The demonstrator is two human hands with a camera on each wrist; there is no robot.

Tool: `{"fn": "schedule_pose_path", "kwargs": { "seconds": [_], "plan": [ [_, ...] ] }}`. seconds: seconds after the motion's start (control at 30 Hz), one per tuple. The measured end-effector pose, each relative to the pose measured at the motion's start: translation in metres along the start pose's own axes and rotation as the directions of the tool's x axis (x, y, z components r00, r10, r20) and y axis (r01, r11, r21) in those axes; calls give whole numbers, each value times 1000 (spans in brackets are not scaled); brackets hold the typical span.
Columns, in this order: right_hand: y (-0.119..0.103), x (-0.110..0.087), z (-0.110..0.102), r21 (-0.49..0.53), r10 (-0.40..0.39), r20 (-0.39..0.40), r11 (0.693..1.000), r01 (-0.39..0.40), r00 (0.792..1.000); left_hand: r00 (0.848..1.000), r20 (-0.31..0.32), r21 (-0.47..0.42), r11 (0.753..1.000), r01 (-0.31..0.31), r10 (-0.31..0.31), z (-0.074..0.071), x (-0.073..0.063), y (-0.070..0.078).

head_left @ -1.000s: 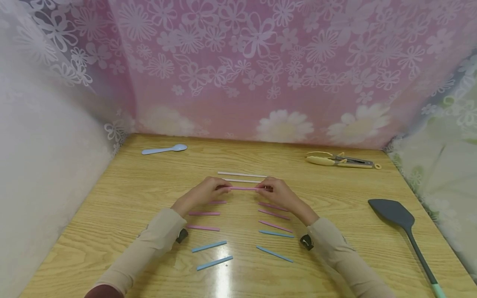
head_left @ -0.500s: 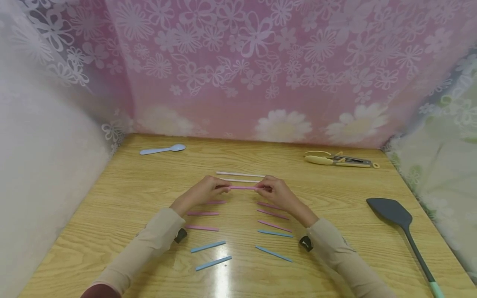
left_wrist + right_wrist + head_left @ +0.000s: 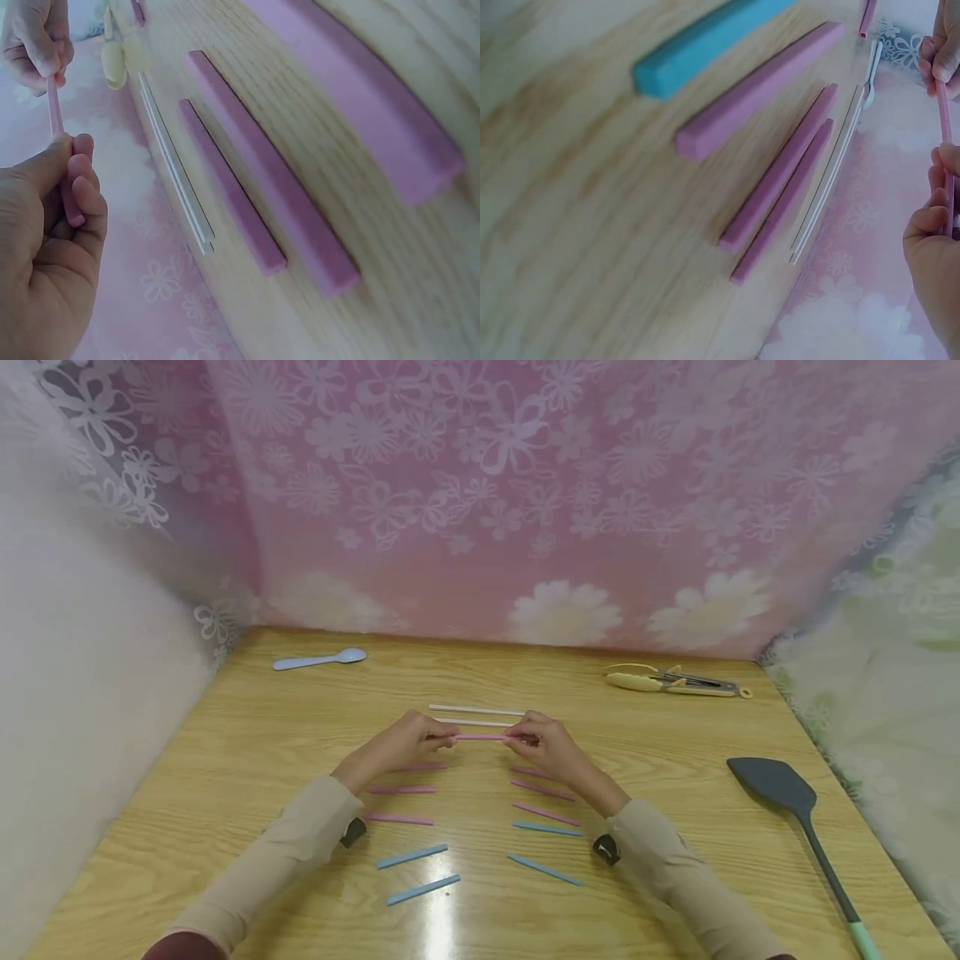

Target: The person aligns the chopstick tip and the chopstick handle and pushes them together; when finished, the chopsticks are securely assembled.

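With your left hand and your right hand you pinch one pink stick, each hand at its own end, so the middle part of it is visible between your fingers. This stick is raised above the wooden table, almost level from side to side. In the left wrist view, one end of it comes out among your curled fingers. Just beyond your hands lie two white sticks, nearly parallel. Nearer to you there are two groups: on the left three other pink sticks and then two blue sticks; on the right also three pink and two blue. Further away, a pale blue spoon lies far left, yellow tongs far right, and a dark spatula near the right edge, before the flowered cloth behind
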State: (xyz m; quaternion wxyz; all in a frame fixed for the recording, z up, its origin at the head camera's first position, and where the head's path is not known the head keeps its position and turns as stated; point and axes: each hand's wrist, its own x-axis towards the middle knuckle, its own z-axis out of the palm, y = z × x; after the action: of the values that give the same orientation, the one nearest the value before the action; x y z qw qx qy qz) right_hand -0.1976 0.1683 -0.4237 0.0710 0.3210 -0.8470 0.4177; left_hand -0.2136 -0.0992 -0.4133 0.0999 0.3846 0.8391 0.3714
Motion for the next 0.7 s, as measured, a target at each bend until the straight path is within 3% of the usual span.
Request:
{"fn": "schedule_pose_path", "kwargs": {
  "seconds": [0.4,0.7],
  "plan": [
    [1,7,-4,-99,36,51,995,-30,998,997,-35,20,997,76,-75,-4,5,-3],
    [10,2,-8,-148,55,25,988,-51,998,989,-43,34,989,145,-143,-4,6,-8]
  ]
}}
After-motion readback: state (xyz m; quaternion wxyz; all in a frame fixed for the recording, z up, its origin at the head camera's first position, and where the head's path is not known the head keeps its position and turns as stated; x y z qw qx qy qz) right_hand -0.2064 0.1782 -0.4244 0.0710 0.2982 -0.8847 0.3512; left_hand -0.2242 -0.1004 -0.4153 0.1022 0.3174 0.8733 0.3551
